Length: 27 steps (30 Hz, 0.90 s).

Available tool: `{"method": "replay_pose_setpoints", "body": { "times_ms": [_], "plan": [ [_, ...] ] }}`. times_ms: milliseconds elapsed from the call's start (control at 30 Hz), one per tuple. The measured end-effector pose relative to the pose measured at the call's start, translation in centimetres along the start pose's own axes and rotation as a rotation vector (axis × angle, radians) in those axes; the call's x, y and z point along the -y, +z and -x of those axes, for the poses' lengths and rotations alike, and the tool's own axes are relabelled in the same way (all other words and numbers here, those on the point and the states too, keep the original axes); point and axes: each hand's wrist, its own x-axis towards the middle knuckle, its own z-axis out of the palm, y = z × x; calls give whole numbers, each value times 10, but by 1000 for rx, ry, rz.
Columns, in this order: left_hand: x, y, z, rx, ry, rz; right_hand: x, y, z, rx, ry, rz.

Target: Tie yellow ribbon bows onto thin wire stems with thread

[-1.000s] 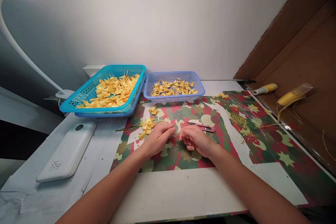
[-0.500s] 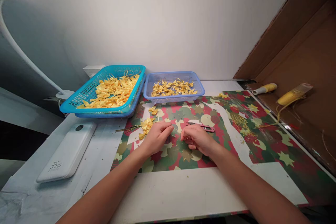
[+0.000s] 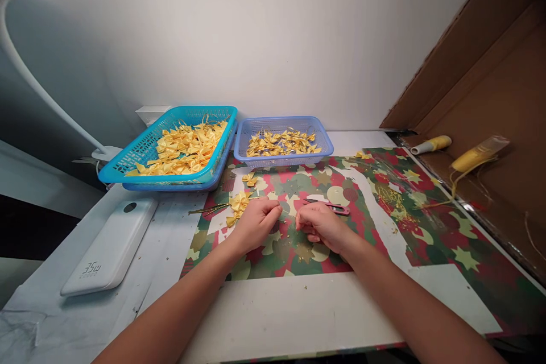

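Observation:
My left hand (image 3: 255,224) and my right hand (image 3: 321,226) rest close together on the red and green patterned mat (image 3: 375,222), both with fingers curled in a pinch. Between them runs something thin, like a gold wire, too small to name for sure. A small cluster of yellow ribbon bows (image 3: 239,205) with thin stems lies just left of my left hand. Red thread snips (image 3: 330,206) lie just beyond my right hand.
A turquoise basket (image 3: 128,162) of yellow bows and a smaller blue basket (image 3: 325,142) of bows stand at the back by the wall. A white power bank (image 3: 108,245) lies at left. Yellow thread spools (image 3: 431,144) sit by the brown cardboard at right. A white lamp arm curves at far left.
Both hands have shifted very slightly while staying pinched together; nothing else moved.

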Motion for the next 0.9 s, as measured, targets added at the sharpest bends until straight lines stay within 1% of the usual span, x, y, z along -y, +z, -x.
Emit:
{"method": "replay_pose_setpoints", "body": {
  "times_ms": [400, 900],
  "plan": [
    [3, 1, 0, -42, 2, -48, -1, -2, -1, -1, 3, -2],
    [4, 0, -2, -59, 15, -118, 1, -3, 1, 19, 22, -20]
  ]
}}
